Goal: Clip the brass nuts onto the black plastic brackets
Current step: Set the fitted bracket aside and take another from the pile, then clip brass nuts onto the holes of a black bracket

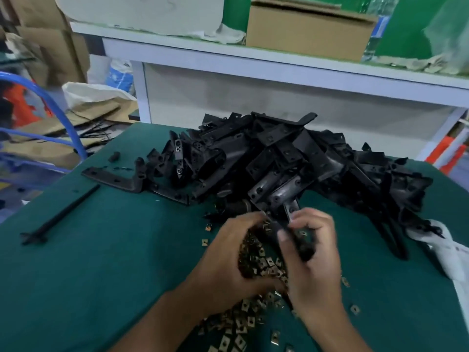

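Note:
A big heap of black plastic brackets [279, 158] lies across the far half of the green table [101, 250]. Several small brass nuts [243, 318] are spread in front of it, near me. My right hand [312, 260] grips one black bracket [294, 235], fingers curled round it. My left hand [228, 257] is cupped full of brass nuts [258, 260], and its fingertips hold one brass nut [266, 226] against the bracket's end. Motion blur hides how far the nut sits on the bracket.
A long black rod [61, 214] lies at the left of the table. One L-shaped bracket [114, 179] lies apart from the heap. A white bag [451, 260] sits at the right edge. Behind stand a white shelf [253, 59] and a cardboard box [307, 29].

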